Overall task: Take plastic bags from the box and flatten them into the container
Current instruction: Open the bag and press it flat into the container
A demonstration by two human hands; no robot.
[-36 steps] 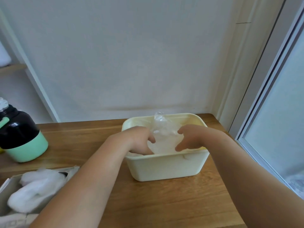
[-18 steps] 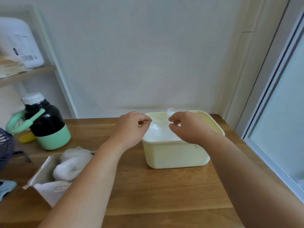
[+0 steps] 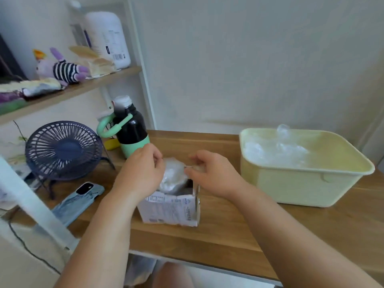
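On table (image 3: 228, 235): wood top, front edge close under the box, so don't drag the box toward you; bare strip between box & container = carry path
Container (image 3: 301, 183): right of box, well apart, open top; clear bags (image 3: 276, 150) piled at its left/back, right half looks free, flatten there
Fan (image 3: 62, 150): left of box, near; keep L elbow in
Bottle (image 3: 131, 129): just behind L hand, tall, prob tips easy; lift up, not back
Box (image 3: 170, 208): small carton, top open, prob light enough to rise w/ the pull
L hand (image 3: 141, 173): fingers curled on wad's left side, gripping
R hand (image 3: 212, 175): thumb+index pinch wad's right edge
Bag wad (image 3: 173, 175): pokes out of box top, between both hands; tease one bag off, straight up, slow
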